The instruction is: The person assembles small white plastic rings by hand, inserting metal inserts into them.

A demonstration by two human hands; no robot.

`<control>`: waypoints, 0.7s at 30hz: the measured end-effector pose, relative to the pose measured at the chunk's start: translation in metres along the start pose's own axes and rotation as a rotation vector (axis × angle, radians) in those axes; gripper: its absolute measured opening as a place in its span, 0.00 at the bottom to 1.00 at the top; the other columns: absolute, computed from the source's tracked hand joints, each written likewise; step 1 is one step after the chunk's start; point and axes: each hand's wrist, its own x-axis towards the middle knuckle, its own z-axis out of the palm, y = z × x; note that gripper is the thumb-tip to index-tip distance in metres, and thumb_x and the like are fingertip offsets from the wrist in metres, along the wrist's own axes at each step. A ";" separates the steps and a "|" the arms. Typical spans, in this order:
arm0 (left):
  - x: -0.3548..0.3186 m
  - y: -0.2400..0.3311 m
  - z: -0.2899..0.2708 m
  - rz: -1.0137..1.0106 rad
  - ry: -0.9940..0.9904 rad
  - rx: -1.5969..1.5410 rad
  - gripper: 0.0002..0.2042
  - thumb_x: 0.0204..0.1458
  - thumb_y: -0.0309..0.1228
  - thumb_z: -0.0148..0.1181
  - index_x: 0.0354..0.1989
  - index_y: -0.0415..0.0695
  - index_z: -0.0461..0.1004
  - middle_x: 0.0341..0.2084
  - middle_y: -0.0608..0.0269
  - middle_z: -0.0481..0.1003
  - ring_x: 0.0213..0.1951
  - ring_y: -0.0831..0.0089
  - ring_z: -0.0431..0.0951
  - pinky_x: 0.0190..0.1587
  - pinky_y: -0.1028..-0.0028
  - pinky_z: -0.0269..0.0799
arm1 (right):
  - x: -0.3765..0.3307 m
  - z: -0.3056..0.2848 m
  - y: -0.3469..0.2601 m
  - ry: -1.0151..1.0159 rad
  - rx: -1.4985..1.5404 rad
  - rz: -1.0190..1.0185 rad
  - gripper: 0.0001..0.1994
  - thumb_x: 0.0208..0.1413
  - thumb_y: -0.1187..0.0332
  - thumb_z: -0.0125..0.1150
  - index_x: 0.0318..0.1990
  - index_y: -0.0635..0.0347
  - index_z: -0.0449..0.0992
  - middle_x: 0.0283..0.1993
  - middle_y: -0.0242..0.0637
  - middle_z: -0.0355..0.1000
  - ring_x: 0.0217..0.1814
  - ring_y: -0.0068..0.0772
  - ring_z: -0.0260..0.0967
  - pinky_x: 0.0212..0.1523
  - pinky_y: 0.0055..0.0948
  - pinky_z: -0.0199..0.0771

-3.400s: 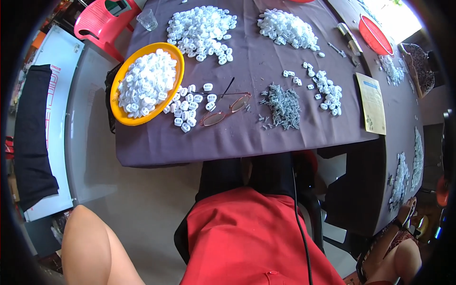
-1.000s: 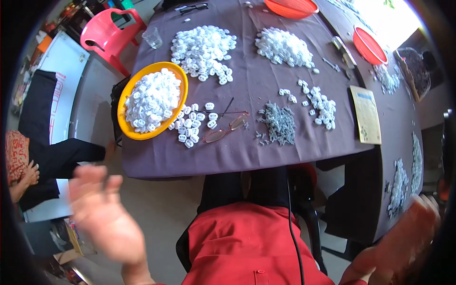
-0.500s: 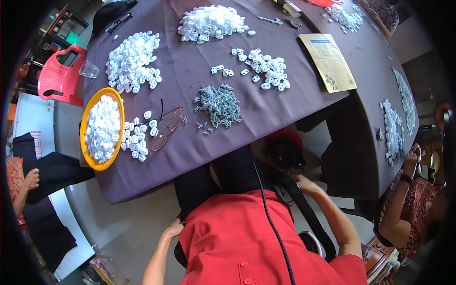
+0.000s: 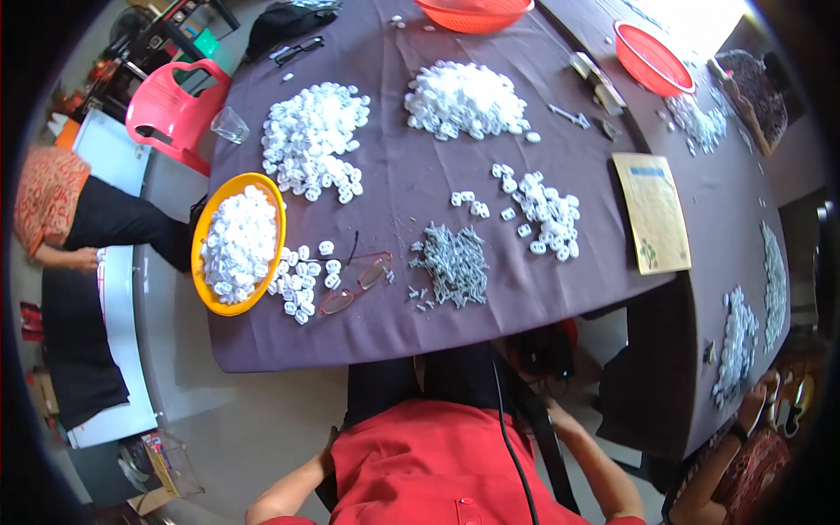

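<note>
My arms hang at my sides, below the front edge of the table. My left hand (image 4: 327,449) is beside my hip at the seat, its fingers hidden behind my red shirt. My right hand (image 4: 555,415) is low by the black chair armrest (image 4: 549,451); its fingers are out of sight. On the purple tablecloth (image 4: 376,328) ahead lie a heap of grey screws (image 4: 452,266), red-framed glasses (image 4: 357,284) and loose white oval plastic pieces (image 4: 551,214). A yellow basket (image 4: 204,289) full of white pieces stands at the left.
Two larger white heaps (image 4: 311,136) (image 4: 466,98) lie farther back. A brown envelope (image 4: 652,214) is at the right, red baskets (image 4: 472,19) at the far side. A glass (image 4: 229,125) stands near the left edge, beside a pink chair (image 4: 175,105). Other people are left and right.
The view has tilted up, so the table sits lower and red baskets appear. The person at the left has moved. My hands stay low at my sides, now showing less.
</note>
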 end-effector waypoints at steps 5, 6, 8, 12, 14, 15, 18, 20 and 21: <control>0.012 0.024 0.009 0.045 0.061 0.002 0.26 0.50 0.39 0.56 0.57 0.40 0.65 0.53 0.47 0.69 0.53 0.60 0.70 0.52 0.67 0.68 | 0.030 -0.052 0.114 -0.008 -0.219 -0.170 0.10 0.49 0.63 0.63 0.34 0.59 0.75 0.28 0.26 0.71 0.29 0.18 0.64 0.28 0.24 0.65; 0.014 0.025 0.012 0.049 0.074 0.002 0.26 0.50 0.39 0.56 0.57 0.40 0.65 0.53 0.47 0.69 0.53 0.59 0.70 0.52 0.67 0.68 | 0.025 -0.047 0.114 -0.007 -0.222 -0.163 0.10 0.49 0.62 0.63 0.33 0.59 0.76 0.27 0.25 0.70 0.29 0.17 0.63 0.28 0.24 0.65; 0.015 0.029 0.017 0.053 0.099 0.003 0.26 0.50 0.39 0.56 0.57 0.40 0.65 0.53 0.47 0.69 0.53 0.59 0.70 0.52 0.67 0.68 | 0.009 -0.031 0.088 -0.034 -0.109 0.002 0.10 0.50 0.61 0.63 0.31 0.58 0.75 0.27 0.25 0.68 0.28 0.18 0.59 0.26 0.27 0.62; 0.022 0.041 0.026 0.057 0.113 0.038 0.26 0.50 0.39 0.56 0.56 0.40 0.66 0.53 0.47 0.69 0.53 0.59 0.70 0.52 0.67 0.68 | 0.040 -0.069 0.151 -0.085 -0.312 -0.126 0.10 0.53 0.60 0.60 0.33 0.57 0.74 0.28 0.26 0.68 0.29 0.20 0.60 0.26 0.28 0.63; 0.023 0.039 0.028 0.052 0.120 0.059 0.25 0.50 0.39 0.55 0.56 0.40 0.66 0.53 0.47 0.69 0.53 0.59 0.70 0.52 0.67 0.68 | 0.036 -0.066 0.143 -0.164 -0.360 -0.114 0.11 0.54 0.59 0.58 0.34 0.57 0.73 0.29 0.27 0.68 0.30 0.21 0.60 0.26 0.28 0.63; 0.025 0.037 0.029 0.052 0.125 0.068 0.25 0.50 0.39 0.55 0.56 0.40 0.66 0.52 0.47 0.69 0.53 0.59 0.70 0.52 0.67 0.68 | 0.032 -0.062 0.132 -0.186 -0.235 -0.025 0.12 0.55 0.58 0.57 0.37 0.57 0.74 0.32 0.27 0.69 0.31 0.23 0.62 0.29 0.29 0.65; 0.034 0.034 0.031 0.038 0.122 0.090 0.25 0.51 0.39 0.55 0.56 0.40 0.66 0.52 0.47 0.69 0.53 0.59 0.70 0.52 0.67 0.68 | 0.027 -0.057 0.108 -0.190 -0.114 0.094 0.14 0.56 0.56 0.56 0.40 0.57 0.74 0.35 0.28 0.71 0.32 0.25 0.64 0.32 0.30 0.66; 0.041 0.033 0.033 0.025 0.107 0.107 0.25 0.51 0.39 0.55 0.56 0.40 0.67 0.52 0.47 0.70 0.53 0.59 0.70 0.52 0.67 0.68 | 0.025 -0.055 0.099 -0.152 -0.111 0.130 0.14 0.56 0.56 0.56 0.40 0.57 0.74 0.35 0.28 0.71 0.32 0.25 0.64 0.32 0.29 0.67; 0.046 0.034 0.033 0.018 0.096 0.116 0.25 0.51 0.39 0.55 0.55 0.40 0.67 0.52 0.47 0.70 0.53 0.59 0.70 0.52 0.67 0.68 | 0.024 -0.053 0.093 -0.131 -0.108 0.149 0.14 0.56 0.56 0.56 0.40 0.57 0.74 0.35 0.28 0.71 0.32 0.25 0.64 0.33 0.29 0.67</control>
